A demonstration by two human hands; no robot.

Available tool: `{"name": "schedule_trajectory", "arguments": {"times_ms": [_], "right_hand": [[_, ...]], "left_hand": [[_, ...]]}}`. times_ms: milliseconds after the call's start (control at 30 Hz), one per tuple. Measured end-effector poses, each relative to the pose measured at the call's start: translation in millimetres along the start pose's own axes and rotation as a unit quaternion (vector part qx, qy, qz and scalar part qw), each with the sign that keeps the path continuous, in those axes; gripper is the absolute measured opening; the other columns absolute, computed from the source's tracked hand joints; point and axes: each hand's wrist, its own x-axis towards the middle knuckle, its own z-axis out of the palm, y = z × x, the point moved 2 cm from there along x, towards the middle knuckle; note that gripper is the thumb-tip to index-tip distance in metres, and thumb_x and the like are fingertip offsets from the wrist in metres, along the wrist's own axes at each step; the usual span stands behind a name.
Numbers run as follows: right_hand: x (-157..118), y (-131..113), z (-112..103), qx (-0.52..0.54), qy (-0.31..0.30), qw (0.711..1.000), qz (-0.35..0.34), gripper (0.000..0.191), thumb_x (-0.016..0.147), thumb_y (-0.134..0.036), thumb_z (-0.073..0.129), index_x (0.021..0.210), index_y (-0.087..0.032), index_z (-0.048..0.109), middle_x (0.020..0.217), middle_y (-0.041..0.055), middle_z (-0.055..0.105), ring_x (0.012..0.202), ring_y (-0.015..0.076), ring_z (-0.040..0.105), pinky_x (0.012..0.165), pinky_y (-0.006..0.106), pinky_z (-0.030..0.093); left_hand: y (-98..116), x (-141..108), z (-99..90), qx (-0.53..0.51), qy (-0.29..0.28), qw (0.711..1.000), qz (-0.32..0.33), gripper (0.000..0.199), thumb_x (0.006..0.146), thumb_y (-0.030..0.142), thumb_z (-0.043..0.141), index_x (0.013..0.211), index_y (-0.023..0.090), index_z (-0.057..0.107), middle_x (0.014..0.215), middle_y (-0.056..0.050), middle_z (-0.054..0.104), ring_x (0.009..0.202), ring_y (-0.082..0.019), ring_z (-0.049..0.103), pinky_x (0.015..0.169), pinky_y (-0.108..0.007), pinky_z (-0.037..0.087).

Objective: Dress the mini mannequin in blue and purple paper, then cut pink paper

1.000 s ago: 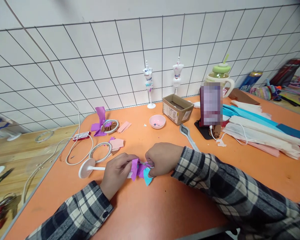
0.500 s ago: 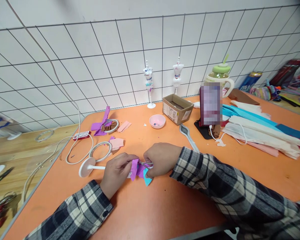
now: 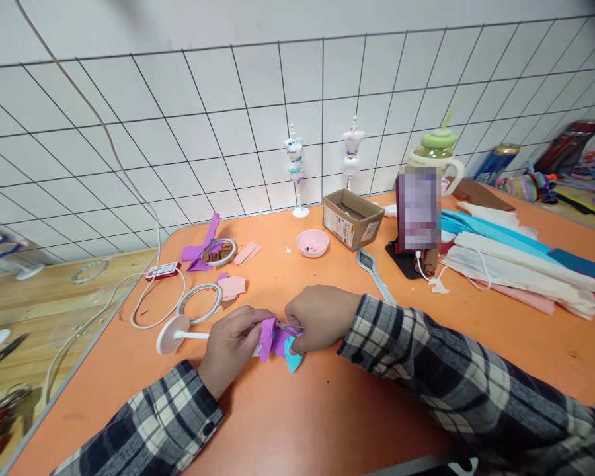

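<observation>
My left hand (image 3: 233, 340) is closed around a small white dress form on a stand; its round base (image 3: 172, 334) points left and its body is mostly hidden by my fingers. Purple crepe paper (image 3: 266, 340) is wrapped about the form, and a turquoise paper piece (image 3: 293, 360) hangs at its right end. Closed fingers of my right hand (image 3: 322, 317) grip a slim metal tool (image 3: 289, 326), its tip against the purple paper. Whether it is tweezers or small scissors I cannot tell.
Behind my hands are a pink bowl (image 3: 312, 244) of small beads, a cardboard box (image 3: 353, 221) and two upright dress forms (image 3: 295, 158). Tape rings (image 3: 199, 303) and paper scraps lie left. A phone (image 3: 419, 208), a cup (image 3: 439, 149) and paper strips (image 3: 520, 261) are right.
The whole view has shifted slightly, so things sit a little lower. Both hands keep their hold, and the metal tool stays at the purple paper.
</observation>
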Motion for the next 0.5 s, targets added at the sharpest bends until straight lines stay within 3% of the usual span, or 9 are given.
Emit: {"name": "schedule_trajectory", "arguments": {"times_ms": [133,333,500], "right_hand": [[-0.5,0.0,-0.1,-0.004,0.004,1.000,-0.014,0.033,0.073,-0.043,0.061,0.093,-0.018,0.071,0.085,0.0091,0.072,0.078,0.0224,0.065,0.056,0.027,0.037],[-0.4,-3.5,1.2,0.010,0.016,1.000,0.021,0.046,0.072,-0.057,0.057,0.093,-0.018,0.070,0.083,0.0113,0.071,0.076,0.0244,0.064,0.058,0.028,0.039],[-1.8,4.7,0.1,0.013,0.012,1.000,0.020,0.042,0.067,-0.054,0.065,0.094,-0.021,0.069,0.086,0.0082,0.071,0.078,0.0239,0.064,0.056,0.028,0.037]], "left_hand": [[-0.9,-0.2,-1.0,-0.002,0.000,1.000,-0.001,0.023,0.090,0.018,0.051,0.085,0.021,0.074,0.073,0.000,0.072,0.063,-0.011,0.065,0.059,-0.019,0.047],[-0.3,-0.3,-2.3,-0.005,-0.005,1.000,-0.005,0.024,0.091,0.021,0.051,0.085,0.022,0.074,0.071,0.000,0.071,0.061,-0.011,0.065,0.057,-0.018,0.047],[-1.1,-1.9,-2.8,-0.004,-0.014,1.000,-0.024,0.026,0.092,0.023,0.050,0.086,0.022,0.075,0.073,0.000,0.072,0.062,-0.012,0.065,0.058,-0.020,0.047]]}}
